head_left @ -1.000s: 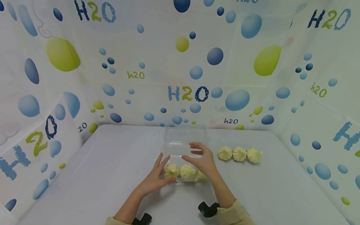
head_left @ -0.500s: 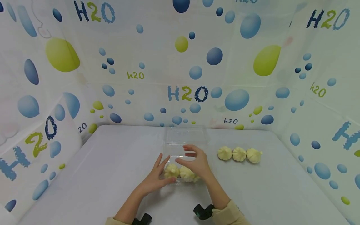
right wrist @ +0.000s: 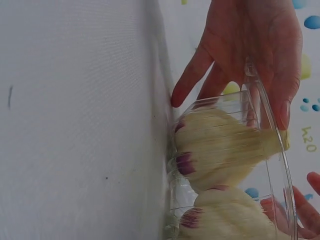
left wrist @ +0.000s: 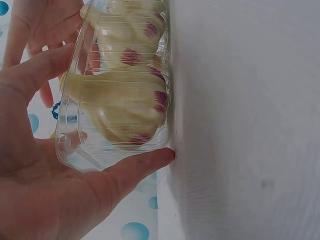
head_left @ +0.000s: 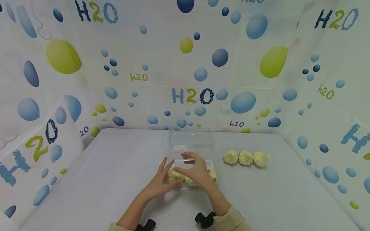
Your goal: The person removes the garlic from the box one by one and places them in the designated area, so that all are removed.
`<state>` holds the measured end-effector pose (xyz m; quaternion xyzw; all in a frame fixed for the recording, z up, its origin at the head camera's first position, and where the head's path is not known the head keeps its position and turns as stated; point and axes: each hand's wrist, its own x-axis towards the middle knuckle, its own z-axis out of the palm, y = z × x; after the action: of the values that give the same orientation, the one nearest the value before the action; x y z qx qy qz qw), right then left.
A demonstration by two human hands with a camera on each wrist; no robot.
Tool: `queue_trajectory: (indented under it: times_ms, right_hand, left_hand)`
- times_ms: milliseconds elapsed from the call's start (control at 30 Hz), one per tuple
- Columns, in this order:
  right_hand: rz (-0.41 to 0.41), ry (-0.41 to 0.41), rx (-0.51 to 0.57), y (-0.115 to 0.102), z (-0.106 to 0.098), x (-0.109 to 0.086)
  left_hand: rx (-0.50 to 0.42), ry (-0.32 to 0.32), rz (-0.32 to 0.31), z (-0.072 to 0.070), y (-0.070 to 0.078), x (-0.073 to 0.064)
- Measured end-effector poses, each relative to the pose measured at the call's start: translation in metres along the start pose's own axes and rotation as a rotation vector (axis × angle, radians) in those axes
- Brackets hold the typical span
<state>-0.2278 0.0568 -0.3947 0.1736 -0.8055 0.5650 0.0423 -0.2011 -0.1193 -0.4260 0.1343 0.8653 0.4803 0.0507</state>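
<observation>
In the head view a clear plastic clamshell container [head_left: 202, 161] stands with its lid [head_left: 190, 139] folded back. Garlic bulbs [head_left: 175, 176] sit in a row in its base, partly covered by my right hand [head_left: 193, 168]. That hand hovers over the row, its thumb and fingers spread apart and holding nothing. My left hand [head_left: 159, 183] rests against the container's left end with fairly straight fingers, the thumb along its front bottom edge. Seen up close in the left wrist view, a purple-tipped bulb [left wrist: 120, 107] lies behind the ribbed wall.
To the right, three more garlic bulbs [head_left: 245, 158] lie in a row on the white table [head_left: 127, 160]. Behind it hangs a white sheet [head_left: 162, 48] printed with blue and green drops. Black wrist cameras [head_left: 205, 220] sit at the cuffs.
My right hand has drifted left above the container, uncovering the rightmost bulb and covering the middle one. The left hand and the container have stayed in place.
</observation>
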Motion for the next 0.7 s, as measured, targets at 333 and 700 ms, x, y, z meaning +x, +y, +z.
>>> queue_trajectory:
  times_ms: [333, 700]
  right_hand:
    - [-0.025, -0.060, -0.092, 0.005, 0.006, 0.006]
    - [0.021, -0.176, -0.398, 0.003, 0.012, 0.009]
  left_hand:
    - [-0.007, 0.004, 0.008, 0.000, -0.002, 0.000]
    - [-0.018, -0.006, 0.035, -0.002, 0.000, 0.000]
